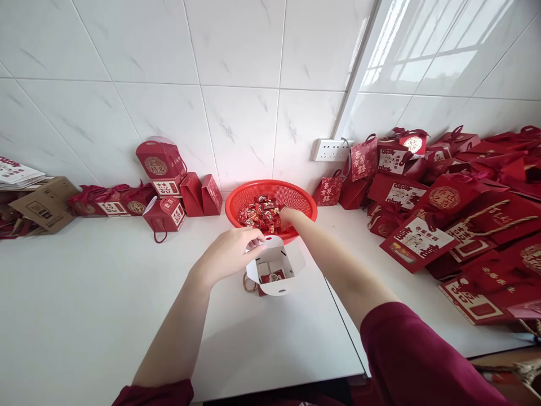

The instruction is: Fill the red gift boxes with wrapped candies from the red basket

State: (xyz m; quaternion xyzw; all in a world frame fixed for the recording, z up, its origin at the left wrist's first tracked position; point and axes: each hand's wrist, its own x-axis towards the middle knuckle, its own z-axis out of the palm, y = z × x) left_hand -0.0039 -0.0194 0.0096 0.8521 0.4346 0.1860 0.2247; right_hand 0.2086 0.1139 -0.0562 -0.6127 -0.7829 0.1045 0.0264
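Note:
In the head view, my right hand [288, 219] reaches into a red plastic basket [299, 198] of small red wrapped sweets [262, 212]; its fingers are hidden among them. An open gift box [274, 256], white inside with its flaps up, stands just in front of the basket. A red packet [273, 276] lies inside it, and a twisted cord handle [249, 283] hangs at its left side. Over the box's back left flap is my left hand [249, 242], fingers bent and slightly apart, with nothing visible in them.
Many red gift boxes [443, 197] are piled along the right. Several more red boxes [164, 214] and a brown carton [46, 206] stand at the left. A socket strip [332, 150] is on the tiled wall. A seam crosses the white table [270, 349].

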